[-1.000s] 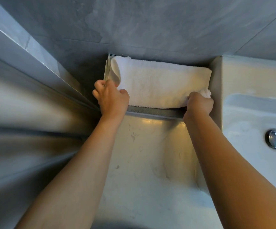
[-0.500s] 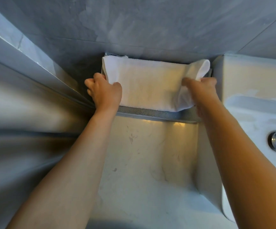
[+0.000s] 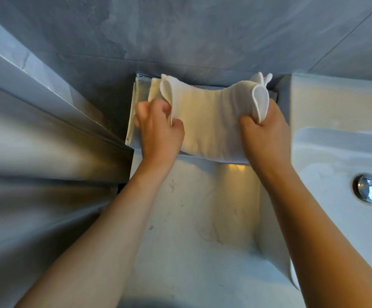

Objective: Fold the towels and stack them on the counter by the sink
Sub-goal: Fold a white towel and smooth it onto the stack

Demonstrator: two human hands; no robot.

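Curled fingers (image 3: 176,127) of the left hand (image 3: 158,134) and right hand (image 3: 265,132) pinch the two ends of a soft white folded terry towel (image 3: 211,123) — light, floppy, sagging between them — above the far grey tabletop (image 3: 141,85), left of the white sink (image 3: 336,163).

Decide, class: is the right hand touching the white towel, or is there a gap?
Touching. The head view shows the right hand gripping the white towel's right end, with folded cloth sticking up from its curled fingers.
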